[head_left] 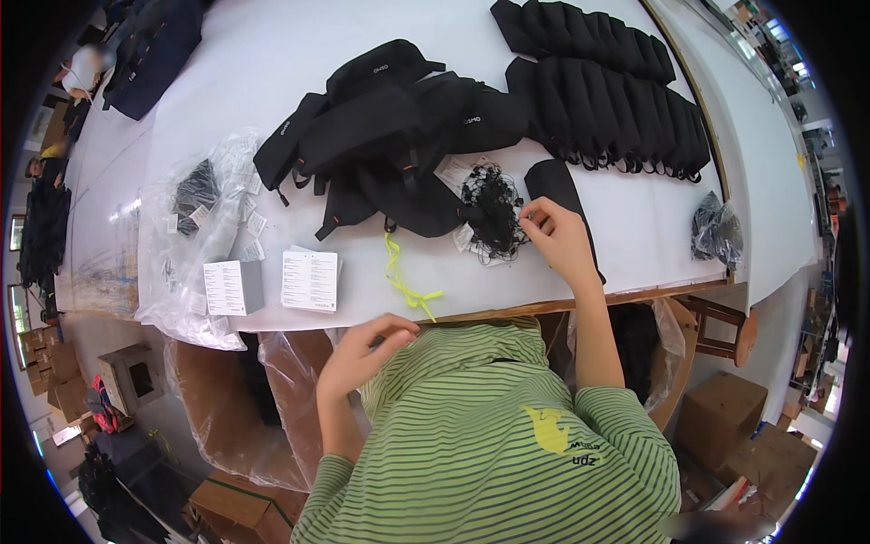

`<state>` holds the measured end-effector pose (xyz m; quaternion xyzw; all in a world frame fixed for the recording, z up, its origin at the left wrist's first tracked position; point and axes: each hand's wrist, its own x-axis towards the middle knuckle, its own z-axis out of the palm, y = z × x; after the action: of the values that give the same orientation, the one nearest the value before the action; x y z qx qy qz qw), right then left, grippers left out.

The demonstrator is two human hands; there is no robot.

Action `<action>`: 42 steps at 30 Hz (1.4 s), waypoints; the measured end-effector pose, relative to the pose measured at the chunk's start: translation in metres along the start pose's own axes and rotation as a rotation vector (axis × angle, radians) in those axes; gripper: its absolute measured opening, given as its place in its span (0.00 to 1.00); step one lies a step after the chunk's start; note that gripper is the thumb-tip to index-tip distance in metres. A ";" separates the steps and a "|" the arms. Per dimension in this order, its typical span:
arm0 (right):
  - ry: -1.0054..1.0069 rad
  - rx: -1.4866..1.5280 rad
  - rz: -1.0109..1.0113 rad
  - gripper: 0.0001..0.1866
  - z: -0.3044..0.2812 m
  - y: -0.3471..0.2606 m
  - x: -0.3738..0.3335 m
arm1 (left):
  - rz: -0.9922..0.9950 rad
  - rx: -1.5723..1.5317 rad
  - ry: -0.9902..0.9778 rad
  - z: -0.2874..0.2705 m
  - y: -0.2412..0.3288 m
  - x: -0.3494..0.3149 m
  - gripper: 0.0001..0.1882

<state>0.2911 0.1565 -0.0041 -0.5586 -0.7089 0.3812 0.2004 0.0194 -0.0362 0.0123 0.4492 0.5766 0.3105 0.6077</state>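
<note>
My right hand (553,234) reaches over the table to a tangled heap of thin black cords (492,213). Its fingertips are pinched at the heap's right edge, on what looks like a cord. Beside that hand lies a slim black fabric pouch (557,190). My left hand (367,349) hovers by the table's near edge with fingers loosely stretched, holding nothing. A bright yellow-green ribbon (399,276) lies just beyond it. Behind the cords, several black fabric bags (381,136) are piled loosely. White tags stick out from under the cords.
Two stacks of printed white cards, a left stack (231,288) and a right stack (310,279), stand near the front edge. Clear plastic (181,263) with tags lies at left. Black pouches in rows (616,113) fill the far right. Plastic-lined cartons (236,408) stand below the table.
</note>
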 end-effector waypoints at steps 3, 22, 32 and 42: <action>0.091 -0.089 0.026 0.05 -0.001 0.019 -0.010 | 0.120 0.133 0.396 -0.013 0.002 0.009 0.10; 0.284 0.002 -0.180 0.05 -0.011 -0.012 -0.016 | -0.034 0.816 1.043 -0.076 -0.087 0.022 0.42; 0.323 0.023 -0.324 0.03 -0.027 -0.060 -0.022 | 0.037 0.808 1.187 -0.067 -0.053 0.023 0.31; -0.065 0.606 -0.183 0.07 0.000 -0.045 -0.044 | 0.046 0.171 0.990 -0.072 -0.038 -0.003 0.21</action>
<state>0.2755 0.1109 0.0369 -0.3948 -0.6163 0.5731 0.3686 -0.0567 -0.0406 -0.0160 0.3089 0.8090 0.4513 0.2154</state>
